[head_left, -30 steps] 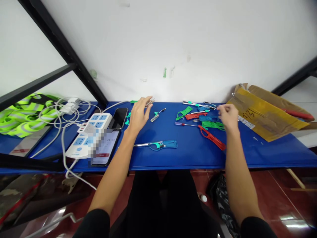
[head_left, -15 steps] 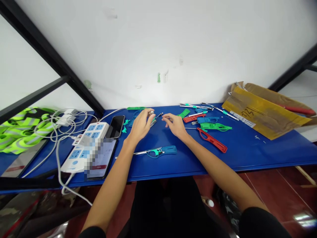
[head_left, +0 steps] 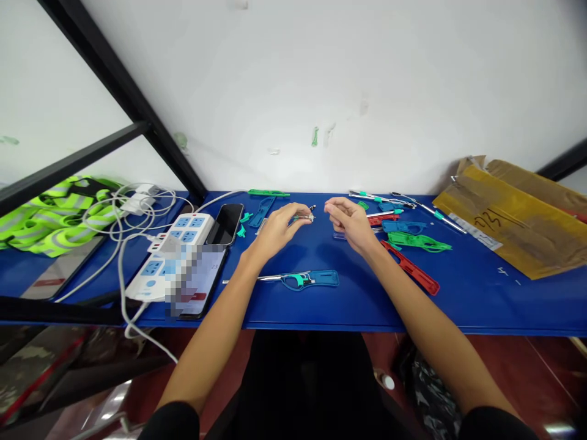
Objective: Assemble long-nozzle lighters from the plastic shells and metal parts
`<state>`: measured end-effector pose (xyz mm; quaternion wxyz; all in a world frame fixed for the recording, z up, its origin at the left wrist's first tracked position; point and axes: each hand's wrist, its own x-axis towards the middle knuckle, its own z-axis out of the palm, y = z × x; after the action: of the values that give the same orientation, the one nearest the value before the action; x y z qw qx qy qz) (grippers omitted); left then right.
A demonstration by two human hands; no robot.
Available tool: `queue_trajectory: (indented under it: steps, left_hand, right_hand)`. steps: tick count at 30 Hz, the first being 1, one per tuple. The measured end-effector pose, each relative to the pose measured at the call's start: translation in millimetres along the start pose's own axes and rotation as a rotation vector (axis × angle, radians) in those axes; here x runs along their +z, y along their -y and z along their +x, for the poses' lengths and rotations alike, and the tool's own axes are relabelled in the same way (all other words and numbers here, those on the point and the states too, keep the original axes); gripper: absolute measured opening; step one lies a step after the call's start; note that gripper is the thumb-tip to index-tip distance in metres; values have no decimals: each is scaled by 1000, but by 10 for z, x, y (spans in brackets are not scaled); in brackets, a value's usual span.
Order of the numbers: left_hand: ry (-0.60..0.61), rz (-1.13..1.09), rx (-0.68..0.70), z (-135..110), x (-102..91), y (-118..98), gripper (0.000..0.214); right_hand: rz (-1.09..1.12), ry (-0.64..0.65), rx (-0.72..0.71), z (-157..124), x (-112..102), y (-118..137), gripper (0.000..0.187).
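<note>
My left hand (head_left: 278,231) pinches a small part with a metal-coloured end (head_left: 310,217), held above the blue table; most of it is hidden by the fingers. Level with it, a short gap to the right, my right hand (head_left: 352,221) has thumb and fingertips pressed together; whatever they hold is too small to make out. Below both hands lies an opened blue stick-lighter casing (head_left: 326,278) with a metal rod and a teal trigger (head_left: 301,280). A red casing half (head_left: 417,271) lies beside my right forearm, near a green casing (head_left: 419,241).
A torn cardboard box (head_left: 513,220) stands at the right. Metal lighter rods (head_left: 447,222) lie in front of it. Teal triggers (head_left: 243,225), a phone (head_left: 225,223), a power strip (head_left: 178,244) with white cables and yellow-green reflective straps (head_left: 55,229) are on the left.
The view has shifted, so the table's things sit differently in the picture. My left hand has turned, showing the small part's metal end toward my right hand. My right hand's fingers have drawn into a pinch.
</note>
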<state>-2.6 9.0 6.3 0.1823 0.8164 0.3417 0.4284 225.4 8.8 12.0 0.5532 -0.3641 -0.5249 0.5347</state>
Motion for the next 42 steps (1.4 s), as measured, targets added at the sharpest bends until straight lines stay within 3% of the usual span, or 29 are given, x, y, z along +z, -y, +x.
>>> queue_trajectory:
  steps: [15, 21, 26, 35, 42]
  left_hand:
    - [35, -16, 21, -1, 28, -67, 18]
    - [38, -9, 58, 0, 25, -75, 18]
    - [45, 1, 69, -15, 49, -39, 18]
    - [29, -17, 140, -3, 65, -18, 15]
    - [33, -18, 133, -3, 42, -17, 15]
  right_hand:
    - [-152, 95, -16, -104, 51, 75, 41]
    - [-244, 98, -96, -109, 16, 146, 44]
    - [-374, 172, -181, -138, 10, 203, 38]
    - [-450, 174, -226, -198, 14, 199, 32]
    - [-441, 172, -204, -211, 24, 198, 37]
